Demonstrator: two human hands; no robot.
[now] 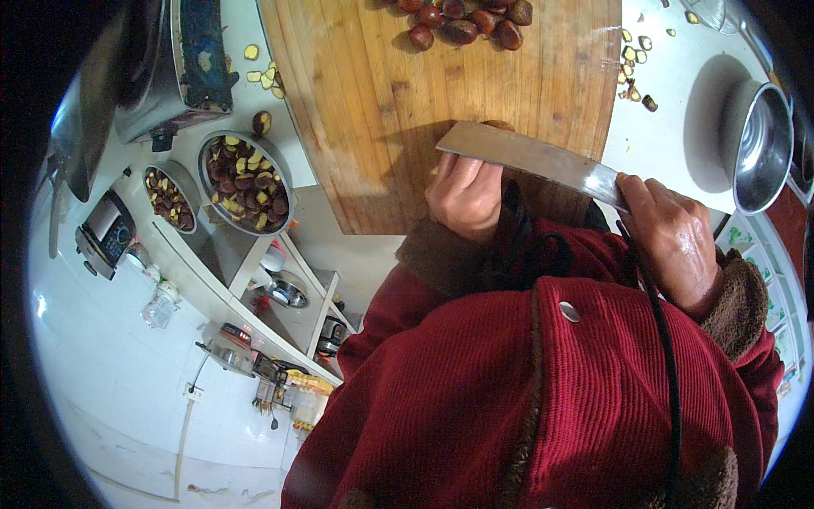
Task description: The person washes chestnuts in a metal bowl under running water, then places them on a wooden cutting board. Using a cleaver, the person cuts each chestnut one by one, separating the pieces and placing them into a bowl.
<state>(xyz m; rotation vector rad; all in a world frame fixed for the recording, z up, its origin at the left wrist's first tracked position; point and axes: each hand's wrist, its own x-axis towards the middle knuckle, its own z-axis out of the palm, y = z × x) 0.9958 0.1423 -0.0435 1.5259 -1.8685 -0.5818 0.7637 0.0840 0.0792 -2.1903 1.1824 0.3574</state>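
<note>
My right hand (674, 238) is closed around the handle end of a broad cleaver (534, 153), whose blade reaches left across the wooden cutting board (356, 95). My left hand (467, 194) is at the near part of the board, its fingertips hidden under the blade. Just past the blade's far edge a bit of a chestnut (499, 125) shows; whether my left fingers grip it cannot be seen. Whole brown chestnuts (459, 30) lie in a group at the top of the board.
Left of the board stand a large metal bowl (289, 191) and a smaller bowl (192, 191) of cut chestnuts, with a single chestnut (261, 122) beside them. Cut pieces (628, 54) lie right of the board, near an empty metal bowl (763, 149). A gas stove (149, 121) is at upper left.
</note>
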